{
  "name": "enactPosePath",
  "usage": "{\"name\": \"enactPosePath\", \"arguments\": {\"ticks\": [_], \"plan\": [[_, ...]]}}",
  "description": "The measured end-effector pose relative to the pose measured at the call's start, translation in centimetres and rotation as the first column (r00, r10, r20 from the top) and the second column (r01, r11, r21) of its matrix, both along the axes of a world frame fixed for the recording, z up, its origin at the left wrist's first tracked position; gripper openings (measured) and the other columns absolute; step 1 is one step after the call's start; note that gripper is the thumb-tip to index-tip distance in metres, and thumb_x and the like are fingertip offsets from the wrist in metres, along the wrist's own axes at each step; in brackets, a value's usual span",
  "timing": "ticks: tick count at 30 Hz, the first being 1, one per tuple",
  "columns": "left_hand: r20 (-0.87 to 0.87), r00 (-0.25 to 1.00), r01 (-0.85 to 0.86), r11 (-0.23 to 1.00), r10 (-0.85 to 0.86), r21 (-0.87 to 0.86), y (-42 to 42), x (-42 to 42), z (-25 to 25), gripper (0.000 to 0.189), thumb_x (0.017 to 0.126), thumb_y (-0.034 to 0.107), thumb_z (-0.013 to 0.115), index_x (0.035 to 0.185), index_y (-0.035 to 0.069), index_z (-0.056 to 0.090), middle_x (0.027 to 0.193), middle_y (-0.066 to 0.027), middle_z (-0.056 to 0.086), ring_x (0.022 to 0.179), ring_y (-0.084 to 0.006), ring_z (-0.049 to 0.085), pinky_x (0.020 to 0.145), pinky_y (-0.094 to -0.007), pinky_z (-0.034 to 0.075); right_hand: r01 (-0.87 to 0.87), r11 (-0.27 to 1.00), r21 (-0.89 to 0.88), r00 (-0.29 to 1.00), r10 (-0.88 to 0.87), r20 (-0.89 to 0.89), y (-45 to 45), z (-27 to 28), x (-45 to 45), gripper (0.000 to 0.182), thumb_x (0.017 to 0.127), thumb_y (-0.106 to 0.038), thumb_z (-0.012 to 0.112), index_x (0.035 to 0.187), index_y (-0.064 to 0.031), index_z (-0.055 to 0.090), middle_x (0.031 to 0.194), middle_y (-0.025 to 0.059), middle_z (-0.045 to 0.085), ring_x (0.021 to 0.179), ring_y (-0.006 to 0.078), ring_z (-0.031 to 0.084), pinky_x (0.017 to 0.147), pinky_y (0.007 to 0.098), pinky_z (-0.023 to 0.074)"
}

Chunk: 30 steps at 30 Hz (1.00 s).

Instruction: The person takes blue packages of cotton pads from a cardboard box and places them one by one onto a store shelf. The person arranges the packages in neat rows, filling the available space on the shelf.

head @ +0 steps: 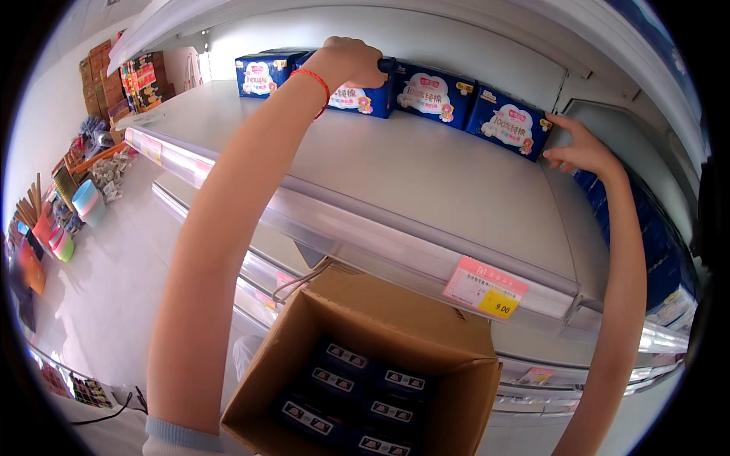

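Note:
Along the back of a white metal shelf point(399, 165) stands a row of dark blue packs of cotton sanitary pads. My left hand point(356, 62) reaches over the top of a blue pack point(353, 102) left of the row's middle; its fingertips are hidden, so its hold is unclear. With fingers apart, my right hand point(576, 148) is at the right side of the rightmost pack point(509, 125) in the row. Another blue pack point(433, 94) stands between these two, and one more point(259, 77) is at the left end. Below the shelf, an open cardboard box point(376, 308) holds several dark blue packs point(348, 387).
A price tag point(485, 288) hangs on the shelf's front rail. More blue packages point(644, 239) line the shelf at the right. Lower shelves point(530, 382) run behind the box. Plastic buckets point(88, 199) and stacked goods point(140, 82) stand at the left. Another shelf point(399, 11) overhangs the row.

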<state>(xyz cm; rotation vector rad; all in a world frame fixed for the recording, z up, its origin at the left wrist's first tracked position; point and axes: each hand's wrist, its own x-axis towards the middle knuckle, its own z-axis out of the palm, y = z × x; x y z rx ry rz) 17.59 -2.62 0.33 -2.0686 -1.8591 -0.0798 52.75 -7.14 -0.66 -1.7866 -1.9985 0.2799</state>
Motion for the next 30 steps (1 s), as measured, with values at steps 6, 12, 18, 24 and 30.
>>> {"name": "enactPosePath", "arguments": {"ticks": [6, 12, 18, 24, 30], "plan": [[-0.025, 0.999, 0.032, 0.99, -0.029, 0.138, 2.7, -3.7, -1.4, 0.049, 0.075, 0.017, 0.056, 0.123, 0.01, 0.055, 0.103, -0.0144, 0.068, 0.098, -0.0317, 0.064, 0.083, -0.0432, 0.051, -0.022, 0.999, 0.037, 1.0, 0.021, 0.008, 0.6, 0.1, 0.4, 0.072, 0.076, -0.013, 0.069, 0.142, -0.0066, 0.04, 0.108, 0.0146, 0.065, 0.073, 0.0155, 0.067, 0.062, 0.0287, 0.0565], [-0.073, 0.997, -0.011, 0.97, 0.03, 0.245, 2.7, -4.9, -1.8, 0.053, 0.074, 0.021, 0.06, 0.124, 0.004, 0.051, 0.11, -0.0162, 0.063, 0.105, -0.0314, 0.062, 0.084, -0.0432, 0.05, 0.02, 0.999, 0.049, 0.994, -0.025, 0.103, 0.4, 0.0, -0.2, 0.074, 0.075, -0.013, 0.069, 0.143, -0.0067, 0.039, 0.114, 0.0166, 0.063, 0.073, 0.0157, 0.067, 0.062, 0.0279, 0.0562], [0.279, 0.952, 0.097, 0.988, -0.129, 0.124, 2.2, -3.9, -1.8, 0.075, 0.075, 0.04, 0.064, 0.139, 0.006, 0.041, 0.132, -0.0213, 0.052, 0.121, -0.0368, 0.052, 0.097, -0.0442, 0.045, 0.032, 0.998, 0.056, 0.993, -0.038, 0.108, 0.1, -0.1, -0.4, 0.077, 0.074, -0.012, 0.07, 0.144, -0.0071, 0.037, 0.121, 0.0183, 0.059, 0.074, 0.0166, 0.067, 0.064, 0.0295, 0.056], [0.209, 0.953, 0.215, 0.975, -0.221, 0.051, 3.1, -4.6, -2.4, 0.101, 0.065, 0.064, 0.066, 0.145, 0.011, 0.035, 0.141, -0.0202, 0.045, 0.13, -0.0395, 0.043, 0.107, -0.0472, 0.035, 0.038, 0.999, 0.029, 0.994, -0.041, 0.101, -0.1, -0.1, -0.6, 0.077, 0.074, -0.01, 0.07, 0.144, -0.0067, 0.037, 0.123, 0.0181, 0.058, 0.075, 0.0176, 0.067, 0.064, 0.0298, 0.0561], [0.152, 0.94, 0.287, 0.949, -0.305, 0.133, 1.7, -5.4, -2.7, 0.11, 0.064, 0.068, 0.066, 0.151, 0.018, 0.02, 0.154, -0.0164, 0.024, 0.141, -0.0355, 0.025, 0.115, -0.0509, 0.019, -0.001, 1.0, 0.019, 0.999, 0.0, 0.047, 0.2, 0.0, -0.8, 0.078, 0.073, -0.009, 0.07, 0.143, -0.0048, 0.036, 0.124, 0.0172, 0.058, 0.075, 0.0181, 0.067, 0.064, 0.0302, 0.0561]]}}
